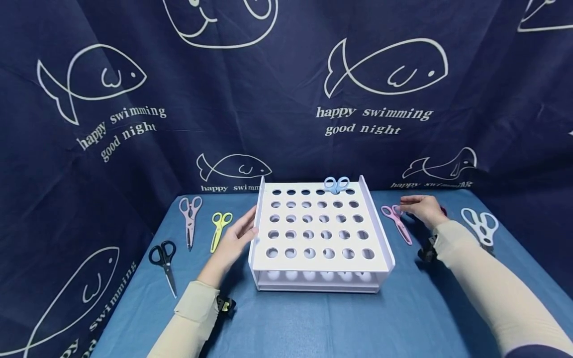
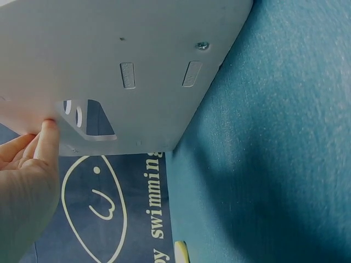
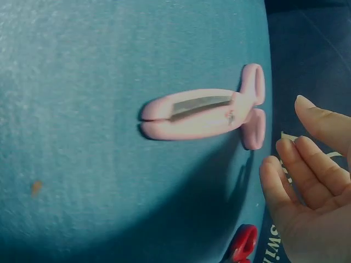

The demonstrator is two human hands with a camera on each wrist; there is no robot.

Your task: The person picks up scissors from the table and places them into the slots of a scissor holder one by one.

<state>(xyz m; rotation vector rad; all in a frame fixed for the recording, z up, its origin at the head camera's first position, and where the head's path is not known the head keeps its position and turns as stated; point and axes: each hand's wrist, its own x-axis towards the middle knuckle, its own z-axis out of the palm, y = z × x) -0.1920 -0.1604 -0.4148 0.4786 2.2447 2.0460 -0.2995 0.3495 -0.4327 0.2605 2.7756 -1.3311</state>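
A white rack (image 1: 320,263) with rows of round holes stands in the middle of the table. Blue scissors (image 1: 335,190) sit handles-up in a hole of its back row. My left hand (image 1: 230,246) rests its fingers against the rack's left side panel (image 2: 159,109), near a cut-out in it. To the right of the rack lie pink scissors (image 1: 404,231), blades toward me. Beside their handles hovers my right hand (image 3: 315,213), thumb and fingers apart with nothing between them. Red scissors (image 3: 245,241) lie further right, mostly hidden behind that hand in the head view.
White scissors (image 1: 483,229) lie at the far right. On the left are yellow scissors (image 1: 218,232), pale pink scissors (image 1: 190,223) and black scissors (image 1: 166,262). A dark blue fish-print curtain (image 1: 286,99) rises behind the blue table cloth (image 1: 295,328).
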